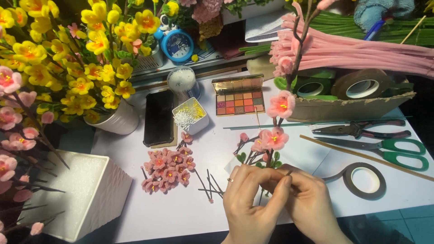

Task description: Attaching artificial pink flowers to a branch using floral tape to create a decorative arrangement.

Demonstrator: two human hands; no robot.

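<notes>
Hands (275,199) together, fingertips pinching flower branch (270,143) stem

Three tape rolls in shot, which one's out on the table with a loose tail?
The brown tape roll lying flat right of the hands, below the green-handled scissors; its tail runs toward the right hand. The other two sit in the cardboard box.

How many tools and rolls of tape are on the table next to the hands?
Scissors: 1
Pliers: 1
Rolls of tape lying flat on the table: 1
Rolls of tape in the cardboard box: 2 showing
Total: 5

Both hands, left and right, hold the pink flower branch, not a tool.
</notes>
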